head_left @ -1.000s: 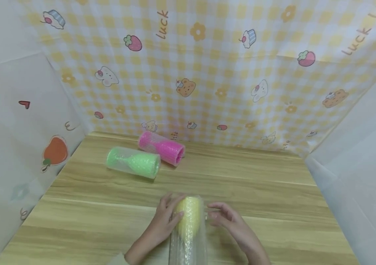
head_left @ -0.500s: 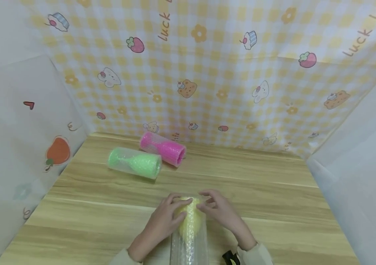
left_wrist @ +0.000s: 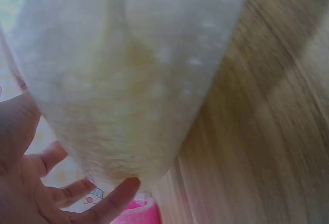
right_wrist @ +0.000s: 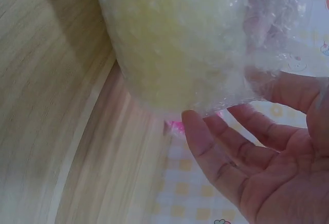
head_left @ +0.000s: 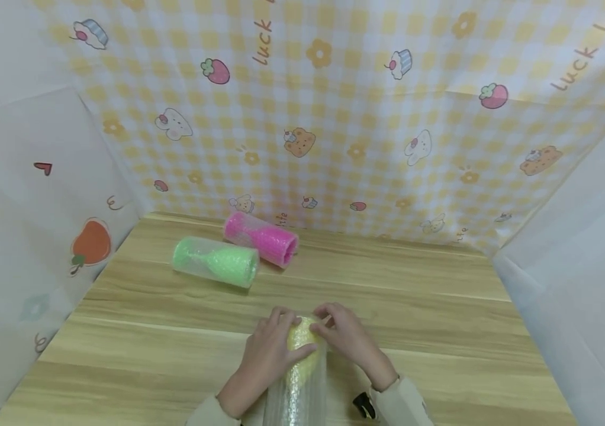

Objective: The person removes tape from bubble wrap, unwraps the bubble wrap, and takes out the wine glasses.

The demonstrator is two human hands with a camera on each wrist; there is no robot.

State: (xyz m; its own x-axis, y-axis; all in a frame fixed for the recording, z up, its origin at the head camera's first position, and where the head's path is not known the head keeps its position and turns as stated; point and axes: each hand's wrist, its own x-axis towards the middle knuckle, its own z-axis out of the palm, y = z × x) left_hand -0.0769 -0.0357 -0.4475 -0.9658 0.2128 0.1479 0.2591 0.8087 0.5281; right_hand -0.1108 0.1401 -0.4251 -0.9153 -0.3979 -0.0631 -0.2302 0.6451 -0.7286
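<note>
A yellow goblet-shaped piece (head_left: 302, 337), rolled in clear bubble wrap (head_left: 294, 408), lies lengthwise before me, its wide end pointing away. My left hand (head_left: 269, 355) grips the roll from the left, thumb across the top and fingers near the far end. From the right, my right hand (head_left: 349, 337) pinches the wrap at that far end. The right wrist view has the thumb (right_wrist: 295, 90) on the wrap's loose edge. In the left wrist view, one finger (left_wrist: 118, 198) reaches the end of the roll.
Two similar wrapped goblet shapes, one green (head_left: 216, 262) and one pink (head_left: 261, 238), lie on the wood-grain table (head_left: 414, 290) at the back left. A yellow checked cloth (head_left: 334, 112) hangs behind. A small black object (head_left: 364, 405) shows beside the right sleeve.
My right hand has come in from beside the roll to its far end and now pinches the wrap. My left thumb reaches further across, and the roll's near end has swung slightly left.
</note>
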